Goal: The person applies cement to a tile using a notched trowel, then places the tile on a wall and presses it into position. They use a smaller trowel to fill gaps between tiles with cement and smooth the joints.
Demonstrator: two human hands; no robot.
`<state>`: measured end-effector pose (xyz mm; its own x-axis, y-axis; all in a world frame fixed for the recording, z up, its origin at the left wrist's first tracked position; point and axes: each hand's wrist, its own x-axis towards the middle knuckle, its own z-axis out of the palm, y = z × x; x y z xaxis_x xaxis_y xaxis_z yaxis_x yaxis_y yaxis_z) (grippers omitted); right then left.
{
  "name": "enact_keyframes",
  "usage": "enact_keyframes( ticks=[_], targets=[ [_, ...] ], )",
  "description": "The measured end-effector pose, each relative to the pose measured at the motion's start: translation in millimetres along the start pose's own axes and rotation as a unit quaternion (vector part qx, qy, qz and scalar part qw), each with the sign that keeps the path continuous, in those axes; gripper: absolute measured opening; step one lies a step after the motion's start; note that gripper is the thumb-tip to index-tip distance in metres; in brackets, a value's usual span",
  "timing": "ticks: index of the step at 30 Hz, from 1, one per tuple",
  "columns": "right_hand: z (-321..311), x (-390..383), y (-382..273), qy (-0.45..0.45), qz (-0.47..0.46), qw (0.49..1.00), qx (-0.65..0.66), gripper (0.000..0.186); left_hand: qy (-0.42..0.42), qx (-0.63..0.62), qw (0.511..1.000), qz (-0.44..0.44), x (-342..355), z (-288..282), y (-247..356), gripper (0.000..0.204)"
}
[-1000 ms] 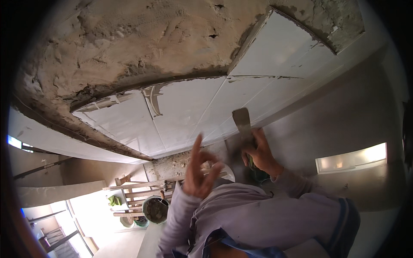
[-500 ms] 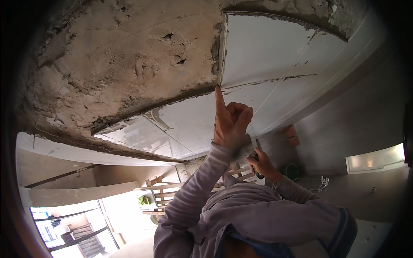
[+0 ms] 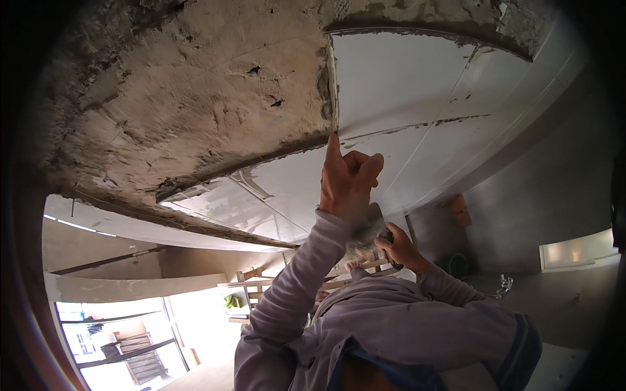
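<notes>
My left hand [image 3: 345,179] reaches up with its index finger stretched out and the other fingers curled; nothing shows in it. The fingertip is at the inner corner where the white wall tiles [image 3: 398,78] meet the bare mortar wall [image 3: 215,91]. Lower and to the right, my right hand [image 3: 405,251] is wrapped round the handle of a trowel [image 3: 374,220]. Its greyish flat blade points up toward the tiles, partly hidden behind my left wrist. Smears of mortar mark the tile joints and edges.
Wooden slatted planks [image 3: 251,280] lie below on the left, with a green cloth [image 3: 232,301] beside them. A bright window opening [image 3: 124,339] is at the lower left. An orange-brown block [image 3: 461,212] and a dark green bucket [image 3: 456,264] stand at the right.
The view has shifted slightly. My left index finger stays at the tile corner, and my right hand still holds the trowel, with more of its blade showing.
</notes>
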<state>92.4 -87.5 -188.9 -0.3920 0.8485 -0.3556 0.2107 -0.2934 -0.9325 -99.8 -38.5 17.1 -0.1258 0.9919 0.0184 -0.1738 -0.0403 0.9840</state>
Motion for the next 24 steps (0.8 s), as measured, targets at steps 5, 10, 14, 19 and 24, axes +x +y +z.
enact_keyframes(
  ticks=[5,10,14,19,24],
  targets=[
    [1,2,6,-0.011,-0.007,1.0,0.022,0.02,0.005,0.031,0.999,0.009,1,-2,7,0.083],
    [2,3,5,-0.024,-0.003,1.0,0.005,0.021,0.004,0.035,0.999,0.013,2,0,16,0.085],
    [2,6,10,-0.024,-0.015,1.0,0.001,0.022,0.01,0.037,0.999,0.023,2,2,19,0.083],
    [2,5,10,-0.026,-0.021,0.999,-0.015,0.024,0.012,0.074,0.996,0.056,2,4,37,0.079],
    [3,6,9,-0.027,-0.023,0.999,-0.021,0.025,-0.007,0.101,0.991,0.082,5,3,53,0.087]
  ],
)
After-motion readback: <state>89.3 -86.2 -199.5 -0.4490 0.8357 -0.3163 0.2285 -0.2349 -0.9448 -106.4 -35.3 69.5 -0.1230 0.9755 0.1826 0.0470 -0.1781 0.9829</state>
